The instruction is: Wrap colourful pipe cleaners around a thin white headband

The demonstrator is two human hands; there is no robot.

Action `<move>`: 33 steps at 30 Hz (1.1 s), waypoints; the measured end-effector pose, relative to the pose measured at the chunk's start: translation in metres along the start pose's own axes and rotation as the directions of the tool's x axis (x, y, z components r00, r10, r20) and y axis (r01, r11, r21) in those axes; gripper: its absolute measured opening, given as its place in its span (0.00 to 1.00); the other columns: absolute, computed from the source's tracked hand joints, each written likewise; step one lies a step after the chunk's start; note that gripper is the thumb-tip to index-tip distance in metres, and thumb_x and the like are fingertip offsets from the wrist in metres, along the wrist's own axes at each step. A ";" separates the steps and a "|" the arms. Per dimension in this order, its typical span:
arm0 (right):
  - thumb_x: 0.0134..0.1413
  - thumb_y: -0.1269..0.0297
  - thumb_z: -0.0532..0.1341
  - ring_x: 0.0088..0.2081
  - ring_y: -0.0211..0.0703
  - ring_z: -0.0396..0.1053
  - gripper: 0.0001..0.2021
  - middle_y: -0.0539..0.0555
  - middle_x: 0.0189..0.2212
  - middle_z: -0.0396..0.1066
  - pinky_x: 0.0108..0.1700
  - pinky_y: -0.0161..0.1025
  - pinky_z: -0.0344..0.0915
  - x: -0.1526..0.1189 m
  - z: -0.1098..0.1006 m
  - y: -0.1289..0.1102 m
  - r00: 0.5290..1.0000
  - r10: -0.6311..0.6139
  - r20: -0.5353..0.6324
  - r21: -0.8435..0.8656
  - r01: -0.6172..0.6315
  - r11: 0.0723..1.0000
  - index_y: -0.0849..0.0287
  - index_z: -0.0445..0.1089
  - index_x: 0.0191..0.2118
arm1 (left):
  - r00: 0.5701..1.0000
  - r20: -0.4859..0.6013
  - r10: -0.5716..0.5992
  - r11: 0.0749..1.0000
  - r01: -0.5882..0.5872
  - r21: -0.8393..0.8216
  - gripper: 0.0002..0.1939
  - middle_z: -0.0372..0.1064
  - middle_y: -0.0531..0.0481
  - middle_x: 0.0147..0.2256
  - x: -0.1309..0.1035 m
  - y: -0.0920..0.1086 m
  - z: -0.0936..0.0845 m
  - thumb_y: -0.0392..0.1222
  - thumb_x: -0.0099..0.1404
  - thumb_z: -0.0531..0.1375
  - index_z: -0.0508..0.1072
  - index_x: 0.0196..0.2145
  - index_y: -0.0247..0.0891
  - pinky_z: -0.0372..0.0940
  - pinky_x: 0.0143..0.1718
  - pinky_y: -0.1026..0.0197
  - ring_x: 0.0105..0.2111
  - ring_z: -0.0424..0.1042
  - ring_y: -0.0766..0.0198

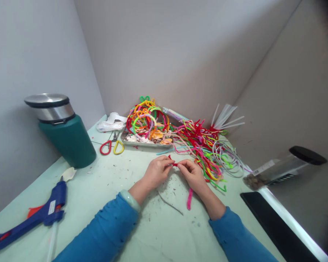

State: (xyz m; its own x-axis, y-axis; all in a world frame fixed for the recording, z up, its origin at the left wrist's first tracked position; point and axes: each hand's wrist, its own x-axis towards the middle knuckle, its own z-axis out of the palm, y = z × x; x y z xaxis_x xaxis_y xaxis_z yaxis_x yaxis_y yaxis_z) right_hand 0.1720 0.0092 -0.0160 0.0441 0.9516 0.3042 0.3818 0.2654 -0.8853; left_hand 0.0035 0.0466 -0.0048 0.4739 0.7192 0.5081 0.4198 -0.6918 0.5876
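Near the middle of the table, my left hand (159, 171) pinches a short red fuzzy stem (175, 165) between thumb and fingers. My right hand (192, 175) closes on the other end of the same red piece, so both sets of fingertips nearly meet. A small red tip sticks up above my left fingers. Below my right hand, a pink fuzzy strip (190, 199) lies on the table. A thin grey stem (171, 203) rests between my forearms.
Behind my hands are a metal tray (147, 144) of craft pieces, red-and-yellow scissors (112, 146) and tangled colourful stems (205, 145). At left stand a green bottle (68, 142) and a blue glue gun (53, 203). A clear container (278, 167) is at right.
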 end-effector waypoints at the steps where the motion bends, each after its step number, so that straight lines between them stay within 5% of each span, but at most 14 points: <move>1: 0.53 0.57 0.57 0.25 0.38 0.61 0.11 0.49 0.22 0.66 0.27 0.34 0.56 0.000 0.000 0.000 1.000 0.000 0.000 0.000 0.000 1.000 0.59 0.69 0.31 | 1.000 0.001 0.000 1.000 0.000 0.003 0.11 0.71 0.47 0.36 0.000 0.000 0.000 0.33 0.59 0.56 0.76 0.39 0.38 0.65 0.39 0.61 0.37 0.69 0.64; 15: 0.53 0.58 0.57 0.26 0.38 0.62 0.10 0.49 0.24 0.67 0.28 0.34 0.57 0.000 0.000 0.000 1.000 0.006 0.020 0.007 -0.006 1.000 0.59 0.69 0.31 | 0.999 -0.042 -0.031 1.000 0.031 0.000 0.08 0.68 0.49 0.34 -0.002 0.009 -0.004 0.33 0.58 0.57 0.70 0.38 0.36 0.63 0.33 0.64 0.29 0.66 0.67; 33: 0.54 0.58 0.57 0.25 0.37 0.60 0.10 0.50 0.23 0.66 0.28 0.34 0.57 -0.002 -0.002 -0.005 1.000 -0.026 0.001 0.049 0.026 0.998 0.59 0.69 0.31 | 0.998 -0.053 0.024 0.993 -0.018 0.118 0.10 0.71 0.46 0.37 -0.001 0.014 -0.007 0.40 0.63 0.55 0.76 0.36 0.38 0.63 0.42 0.59 0.39 0.69 0.62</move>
State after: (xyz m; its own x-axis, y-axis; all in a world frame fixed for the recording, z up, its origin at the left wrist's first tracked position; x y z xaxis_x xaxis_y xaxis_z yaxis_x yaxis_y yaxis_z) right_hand 0.1719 0.0055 -0.0119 0.0328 0.9446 0.3265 0.3374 0.2970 -0.8933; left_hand 0.0035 0.0367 0.0071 0.4422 0.7047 0.5549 0.4996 -0.7073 0.5001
